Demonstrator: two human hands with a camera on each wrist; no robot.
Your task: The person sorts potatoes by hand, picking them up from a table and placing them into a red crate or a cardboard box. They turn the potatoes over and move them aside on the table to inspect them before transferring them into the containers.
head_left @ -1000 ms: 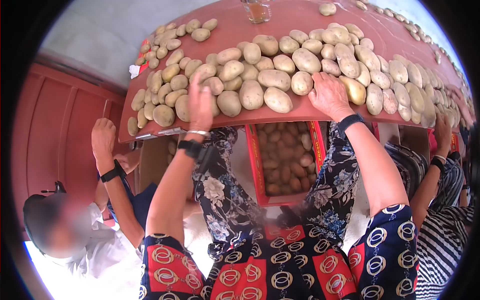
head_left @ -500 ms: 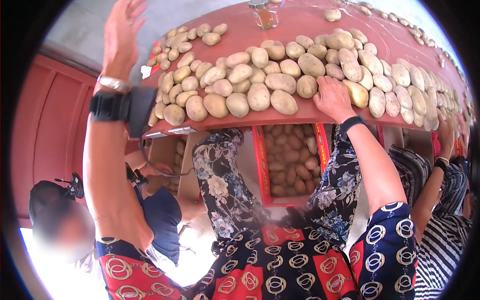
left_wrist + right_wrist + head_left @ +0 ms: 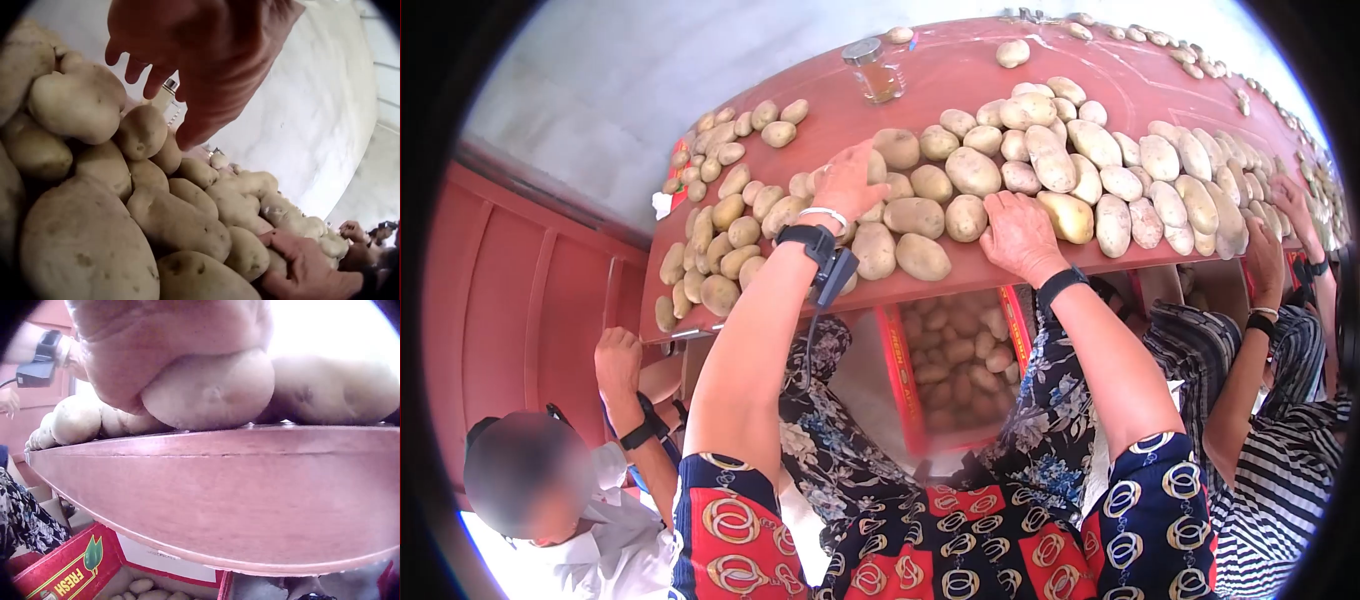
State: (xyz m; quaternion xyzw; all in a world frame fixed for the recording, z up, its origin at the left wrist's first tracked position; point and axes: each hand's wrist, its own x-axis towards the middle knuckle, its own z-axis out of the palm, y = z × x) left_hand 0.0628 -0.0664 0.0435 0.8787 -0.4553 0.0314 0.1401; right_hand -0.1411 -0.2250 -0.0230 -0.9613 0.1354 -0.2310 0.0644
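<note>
Many pale tan potatoes (image 3: 915, 215) are heaped along the near edge of the red table (image 3: 820, 300). My left hand (image 3: 847, 180) is over the left part of the heap; in the left wrist view its fingers (image 3: 156, 78) hang down loosely, apart, with nothing between them. At the table's front edge my right hand (image 3: 1022, 235) covers a potato (image 3: 212, 390), its thumb and fingers curved round it and its palm over it. A larger yellowish potato (image 3: 1068, 217) lies right beside that hand.
Below the table edge, a red box (image 3: 900, 380) holds more potatoes. A glass jar (image 3: 875, 72) with amber liquid stands further back. One person (image 3: 550, 490) sits at the left; another, in a striped top (image 3: 1280, 480), works at the right.
My left hand swung out to the left past the table, then came back over the potatoes. My right hand has stayed at the front edge. The head view has shifted slightly.
</note>
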